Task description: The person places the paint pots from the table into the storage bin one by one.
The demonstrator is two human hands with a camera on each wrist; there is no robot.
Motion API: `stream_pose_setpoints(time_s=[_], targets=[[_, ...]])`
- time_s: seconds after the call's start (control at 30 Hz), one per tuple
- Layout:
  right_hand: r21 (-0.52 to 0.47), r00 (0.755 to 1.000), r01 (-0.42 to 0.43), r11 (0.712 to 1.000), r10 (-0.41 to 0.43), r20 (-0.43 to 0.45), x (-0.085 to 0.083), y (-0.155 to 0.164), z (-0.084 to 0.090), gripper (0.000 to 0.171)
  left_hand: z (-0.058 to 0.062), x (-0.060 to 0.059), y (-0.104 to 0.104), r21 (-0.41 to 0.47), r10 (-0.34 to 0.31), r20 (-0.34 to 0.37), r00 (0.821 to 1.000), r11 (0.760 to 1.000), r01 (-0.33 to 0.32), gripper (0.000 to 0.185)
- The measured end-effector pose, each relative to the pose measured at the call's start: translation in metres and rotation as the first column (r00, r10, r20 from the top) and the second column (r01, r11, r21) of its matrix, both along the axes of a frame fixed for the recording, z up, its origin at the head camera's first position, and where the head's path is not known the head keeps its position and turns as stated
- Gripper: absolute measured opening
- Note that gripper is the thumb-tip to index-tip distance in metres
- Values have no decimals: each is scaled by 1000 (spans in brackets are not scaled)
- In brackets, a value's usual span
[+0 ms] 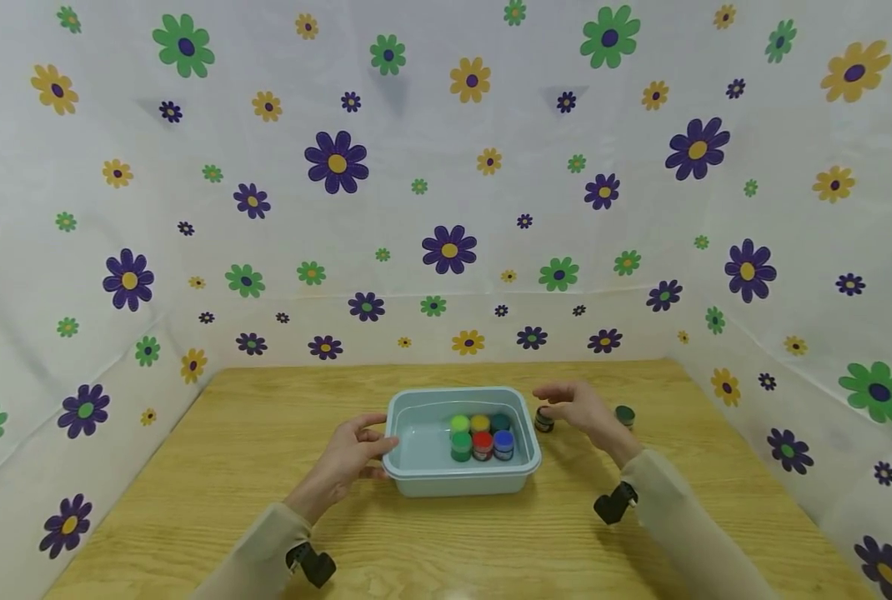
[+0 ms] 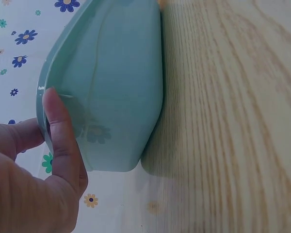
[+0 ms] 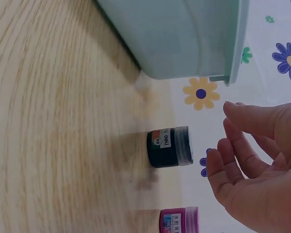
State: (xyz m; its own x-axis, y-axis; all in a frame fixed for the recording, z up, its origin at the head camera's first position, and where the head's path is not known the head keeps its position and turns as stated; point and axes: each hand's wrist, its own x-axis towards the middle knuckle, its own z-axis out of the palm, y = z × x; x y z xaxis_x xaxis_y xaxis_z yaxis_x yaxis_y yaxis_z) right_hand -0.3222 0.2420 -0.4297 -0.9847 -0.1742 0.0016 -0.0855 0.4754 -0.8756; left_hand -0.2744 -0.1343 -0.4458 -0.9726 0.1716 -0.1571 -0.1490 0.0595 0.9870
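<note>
Left hand (image 1: 348,457) pinches tub (image 1: 416,477); right hand (image 1: 583,410), fingers spread, perhaps half-hides jar (image 1: 543,420).

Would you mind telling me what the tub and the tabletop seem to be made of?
The light blue tub looks like glossy moulded plastic: smooth walls, rounded corners and a thin rim that reflects light. The table looks like pale wood or wood-grain laminate; the streaky grain shows, but which one is unclear.
</note>
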Motion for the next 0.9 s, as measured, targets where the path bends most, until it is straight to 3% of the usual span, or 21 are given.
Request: stream_pose_setpoints(time_s=[0.27,0.57,0.77,0.9], targets=[[42,998,-42,998,43,-45,-7,2,-16,33,-1,-1,0,-3,5,2,1000,1000,-5,62],[32,999,-31,999,30,10,-12,2,-25,36,-2,-2,0,-3,6,6,1000,1000,-6,62],[-4,996,-76,997,76,48,-13,1,-30,38,-2,-2,-1,-2,7,14,1000,1000,-7,61],[24,994,-100,995,98,50,-12,2,-31,40,-2,-2,-1,-1,6,18,1000,1000,-6,61]])
